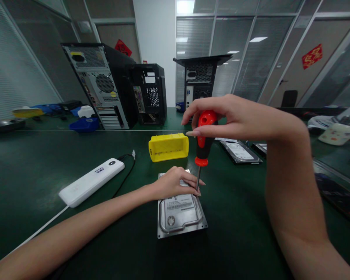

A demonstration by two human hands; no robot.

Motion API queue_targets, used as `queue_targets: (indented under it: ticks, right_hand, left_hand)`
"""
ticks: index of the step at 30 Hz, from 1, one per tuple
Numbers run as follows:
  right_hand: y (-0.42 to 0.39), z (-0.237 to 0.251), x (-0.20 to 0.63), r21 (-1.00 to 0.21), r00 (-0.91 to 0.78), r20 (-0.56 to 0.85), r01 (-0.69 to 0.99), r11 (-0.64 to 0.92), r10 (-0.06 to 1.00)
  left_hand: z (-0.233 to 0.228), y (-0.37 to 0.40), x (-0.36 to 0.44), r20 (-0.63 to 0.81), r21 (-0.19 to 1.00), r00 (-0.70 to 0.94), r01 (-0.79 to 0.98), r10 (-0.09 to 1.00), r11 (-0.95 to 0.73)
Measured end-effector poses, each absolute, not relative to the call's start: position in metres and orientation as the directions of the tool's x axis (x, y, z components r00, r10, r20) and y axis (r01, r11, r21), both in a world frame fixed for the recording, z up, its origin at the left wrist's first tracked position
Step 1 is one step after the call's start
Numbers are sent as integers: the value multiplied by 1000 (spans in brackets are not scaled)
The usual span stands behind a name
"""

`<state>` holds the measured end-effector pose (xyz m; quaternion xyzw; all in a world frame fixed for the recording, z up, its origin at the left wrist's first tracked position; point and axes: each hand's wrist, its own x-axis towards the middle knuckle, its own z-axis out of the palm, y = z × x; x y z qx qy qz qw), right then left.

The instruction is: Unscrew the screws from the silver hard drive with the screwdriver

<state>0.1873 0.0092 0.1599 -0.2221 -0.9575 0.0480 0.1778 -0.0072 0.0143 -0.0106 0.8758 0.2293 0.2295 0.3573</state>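
On the green surface (46,163), nearest: hard drive (179,212) lies flat, label up. Left hand (175,182) rests on its far end, fingers (192,181) pressed down flat, pinning it, holding nothing else. Right hand (230,118) above, fingers closed around the red cap of the screwdriver (203,144). Shaft upright, tip down at the drive's far right corner, right beside the left fingertips.

Risk, my read: tip skids out of the screw head and hits those fingertips or scratches the lid. Likely cause would be the loose top-only grip, or the drive sliding on the smooth mat.

To the left: white power bank (90,182) with black cable, well apart. Behind the drive: yellow bin (168,147), near, not blocking. Right: more drives (240,151) flat, under the right forearm's path. Far back: three open PC towers (105,87), blue trays (84,125). Nothing stands between hands and drive.
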Motion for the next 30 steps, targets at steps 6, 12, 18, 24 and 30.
queue_targets:
  ticks: [6, 12, 18, 24, 30]
  right_hand:
    - [8, 161, 187, -164, -838, 296, 428, 889, 458]
    - [9, 160, 186, -131, -851, 332, 385, 914, 406]
    - [9, 160, 186, -139, -857, 327, 374, 917, 399]
    - [7, 160, 186, -169, -851, 311, 388, 906, 423]
    - [8, 159, 186, -166, -847, 324, 388, 906, 422]
  left_hand:
    - [-10, 14, -7, 222, 749, 777, 251, 589, -614]
    - [-11, 14, -7, 235, 759, 781, 224, 578, -611]
    - [-10, 13, -6, 238, 760, 784, 217, 573, -613]
    - [-10, 14, -7, 247, 745, 784, 223, 570, -629]
    - [-10, 13, -6, 250, 742, 781, 224, 572, -631]
